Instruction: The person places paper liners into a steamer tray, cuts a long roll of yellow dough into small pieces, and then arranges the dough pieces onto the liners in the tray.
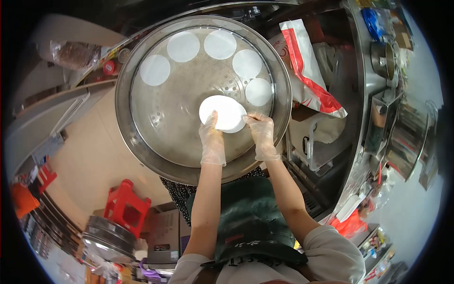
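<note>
My left hand [212, 137], in a clear plastic glove, is closed on a stack of round white paper sheets [221, 112], thumb on top. At the stack's right edge, the gloved fingers of my right hand [260, 130] pinch the paper. Both hands are above a large round metal steamer tray [165, 118] with small holes. Several white paper circles lie apart in an arc along the tray's far and right side, among them one at the left [155, 70] and one nearest my right hand [258, 92].
A red and white sack [307, 71] and a clear plastic bin [314, 151] are right of the tray. Pots and racks line the far right. At the lower left are a red stool [126, 206] and a stack of metal pans [109, 239].
</note>
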### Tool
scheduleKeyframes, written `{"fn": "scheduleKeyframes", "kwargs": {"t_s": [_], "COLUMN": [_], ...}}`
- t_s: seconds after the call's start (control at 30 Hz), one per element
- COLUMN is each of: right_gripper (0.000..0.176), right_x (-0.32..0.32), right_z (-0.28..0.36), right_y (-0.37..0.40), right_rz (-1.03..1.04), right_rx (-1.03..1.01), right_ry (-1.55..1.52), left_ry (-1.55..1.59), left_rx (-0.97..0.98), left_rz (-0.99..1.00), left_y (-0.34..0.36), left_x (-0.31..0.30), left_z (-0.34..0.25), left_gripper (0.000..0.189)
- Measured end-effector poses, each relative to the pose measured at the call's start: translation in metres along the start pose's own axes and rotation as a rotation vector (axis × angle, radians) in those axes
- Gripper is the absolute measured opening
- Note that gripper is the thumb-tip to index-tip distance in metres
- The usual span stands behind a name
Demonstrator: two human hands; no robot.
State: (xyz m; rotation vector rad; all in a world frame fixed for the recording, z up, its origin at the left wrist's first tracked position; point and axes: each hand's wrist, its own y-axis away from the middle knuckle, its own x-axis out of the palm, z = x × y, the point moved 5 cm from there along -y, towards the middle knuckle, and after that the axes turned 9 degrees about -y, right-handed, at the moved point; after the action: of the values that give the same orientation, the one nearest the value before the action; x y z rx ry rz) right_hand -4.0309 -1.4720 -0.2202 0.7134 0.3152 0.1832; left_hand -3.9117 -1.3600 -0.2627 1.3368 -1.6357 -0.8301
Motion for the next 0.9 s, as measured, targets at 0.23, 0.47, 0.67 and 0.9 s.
{"fn": "scheduleKeyframes", "kwargs": {"t_s": [0.23,0.47,0.67,0.9], "right_gripper": [0.012,0.012,0.012,0.020], "right_x": [-0.031,-0.031,-0.029,-0.026], "right_z": [0.027,0.003,-0.004,0.016], "right_y": [-0.040,-0.073,-0.076,-0.047], "right_rz": [0.218,0.216,0.235,0.075], "right_rx": [-0.524,-0.689,-0.660,-0.704], "right_ry": [0.999,1.351,1.461,1.426], "left_ry": [0.159,0.176,0.165,0.167], "left_rx": [0.147,0.121,0.129,0.093], "left_rz": [-0.142,-0.191,-0.153,-0.103], "left_y": [-0.002,0.016,0.013,0.019], "left_x": [-0.027,-0.039,-0.047,-0.046], "left_z": [0.001,0.007,0.017,0.023], "left_gripper": [0.046,0.045,0.046,0.045]}}
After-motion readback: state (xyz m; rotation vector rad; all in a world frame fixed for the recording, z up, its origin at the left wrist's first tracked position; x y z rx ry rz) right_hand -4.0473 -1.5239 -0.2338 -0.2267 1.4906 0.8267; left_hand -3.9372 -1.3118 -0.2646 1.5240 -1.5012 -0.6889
